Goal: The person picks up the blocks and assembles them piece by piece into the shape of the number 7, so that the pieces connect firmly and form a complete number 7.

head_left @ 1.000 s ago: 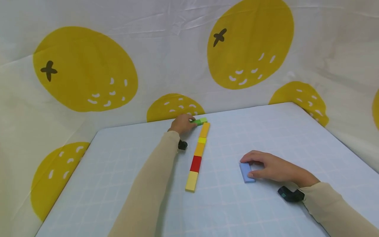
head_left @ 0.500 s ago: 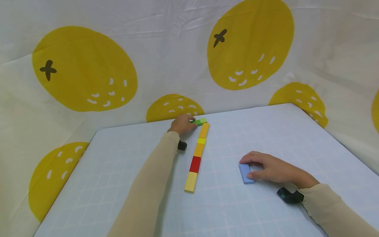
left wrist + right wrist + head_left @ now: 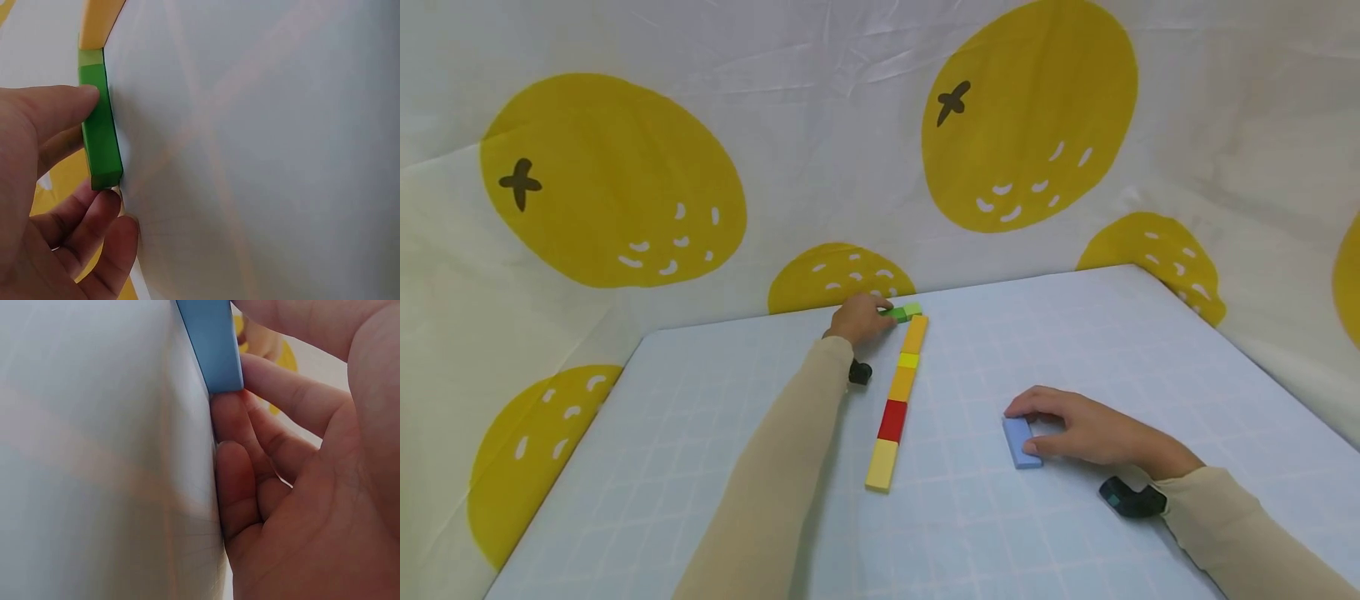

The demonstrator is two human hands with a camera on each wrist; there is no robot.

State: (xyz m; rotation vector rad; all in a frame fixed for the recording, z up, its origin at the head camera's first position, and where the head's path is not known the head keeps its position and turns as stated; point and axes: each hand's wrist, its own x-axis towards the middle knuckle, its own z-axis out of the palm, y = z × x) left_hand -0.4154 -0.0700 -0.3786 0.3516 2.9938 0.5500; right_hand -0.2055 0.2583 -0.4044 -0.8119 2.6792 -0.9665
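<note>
At the far edge of the table, my left hand (image 3: 859, 320) pinches a dark green block (image 3: 100, 134) between thumb and fingers. That block's far end meets a light green block (image 3: 913, 309), which sits beside the head of a row. The row runs toward me: an orange block (image 3: 915, 334), a small yellow block (image 3: 908, 360), another orange block (image 3: 902, 384), a red block (image 3: 892, 421) and a pale yellow block (image 3: 882, 465). Right of the row, my right hand (image 3: 1078, 427) grips a blue block (image 3: 1017, 440) lying on the cloth, thumb on its near side and fingers at its far end.
A pale blue checked cloth (image 3: 955, 533) covers the table. Behind and at the sides hangs a white curtain (image 3: 820, 150) printed with large yellow fruit, close to the table's far edge. My left forearm (image 3: 775, 467) stretches across the table left of the row.
</note>
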